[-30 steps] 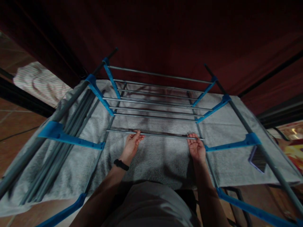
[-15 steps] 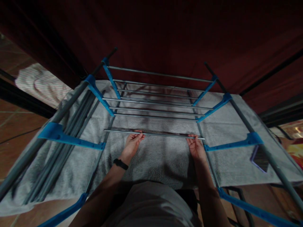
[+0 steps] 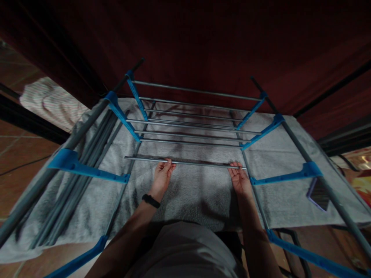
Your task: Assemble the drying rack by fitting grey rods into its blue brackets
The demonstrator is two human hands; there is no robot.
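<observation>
Left hand (image 3: 162, 175) and right hand (image 3: 239, 178) each curl their fingers around one loose grey rod (image 3: 199, 163), held level at frame centre, hands well apart. The rod sits between blue brackets (image 3: 87, 170) of the drying rack (image 3: 191, 116), above a grey towel (image 3: 197, 193).

Cut off at the bottom edge: both forearms and the lower bars of the drying rack (image 3: 301, 256). Too small and dim to read: exact curl of the fingers of left hand (image 3: 162, 175) and right hand (image 3: 240, 180) around the grey rod (image 3: 199, 164). Half covered by a rack tube, unidentifiable: flat purple-edged object (image 3: 317, 193). Lost under the torso: near edge of the towel (image 3: 197, 197).
</observation>
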